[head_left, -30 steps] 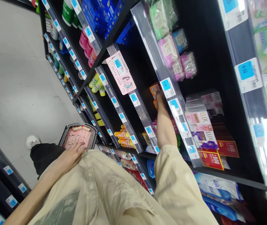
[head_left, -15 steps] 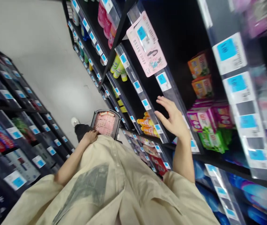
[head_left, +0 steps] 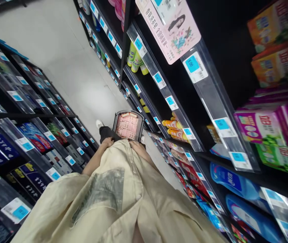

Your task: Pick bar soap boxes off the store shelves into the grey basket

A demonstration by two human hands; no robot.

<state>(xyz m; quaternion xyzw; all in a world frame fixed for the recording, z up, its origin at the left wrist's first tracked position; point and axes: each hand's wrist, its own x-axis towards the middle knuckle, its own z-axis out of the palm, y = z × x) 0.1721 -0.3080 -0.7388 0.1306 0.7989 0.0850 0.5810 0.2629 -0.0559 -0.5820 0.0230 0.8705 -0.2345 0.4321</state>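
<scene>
In front of my body, low down, a dark-rimmed basket [head_left: 142, 123] holds several rows of pink packs [head_left: 127, 125]. My left hand [head_left: 107, 141] is at the front of my beige shirt, beside the dark trouser leg, and its fingertips are too small and covered to read. Close to the basket's near side is my right hand [head_left: 136, 146], partly covered by the shirt. Whether either hand grips the basket is hidden.
Shelves with blue price tags line both sides of a grey floor [head_left: 88, 84]. On the right stand purple soap packs [head_left: 260, 126], orange packs [head_left: 272, 30] and blue bottles [head_left: 231, 179]. A pink sign [head_left: 171, 30] hangs from a shelf edge. Toothpaste boxes [head_left: 36, 135] sit on the left.
My right hand has come down from the right-hand shelf to the basket's near side. My left hand stays near the shirt front. The view has shifted, bringing the right shelf closer.
</scene>
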